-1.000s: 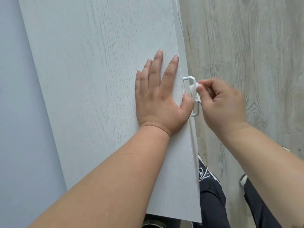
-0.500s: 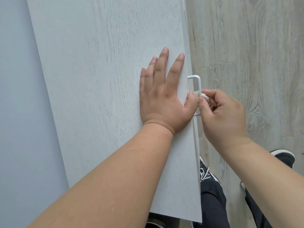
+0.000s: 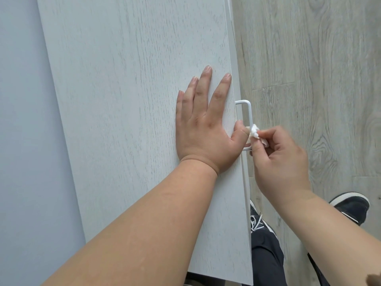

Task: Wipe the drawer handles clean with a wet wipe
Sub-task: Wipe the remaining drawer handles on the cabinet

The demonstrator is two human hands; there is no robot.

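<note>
A white metal drawer handle (image 3: 248, 109) sticks out from the front edge of the pale wood-grain cabinet top (image 3: 134, 100). My left hand (image 3: 203, 122) lies flat on the cabinet top, fingers straight, its thumb at the edge beside the handle. My right hand (image 3: 282, 159) pinches a small crumpled white wet wipe (image 3: 254, 131) and presses it against the lower half of the handle bar. The handle's lower end is partly hidden behind my right thumb and fingers.
A light grey wall (image 3: 22, 141) borders the cabinet on the left. Grey wood-look floor (image 3: 309, 58) lies to the right. My dark trousers (image 3: 266, 252) and black shoes (image 3: 350, 205) stand close to the cabinet front at the bottom.
My right hand has slid the wipe from the upper part of the handle down to its lower half. The left hand has stayed flat on the top.
</note>
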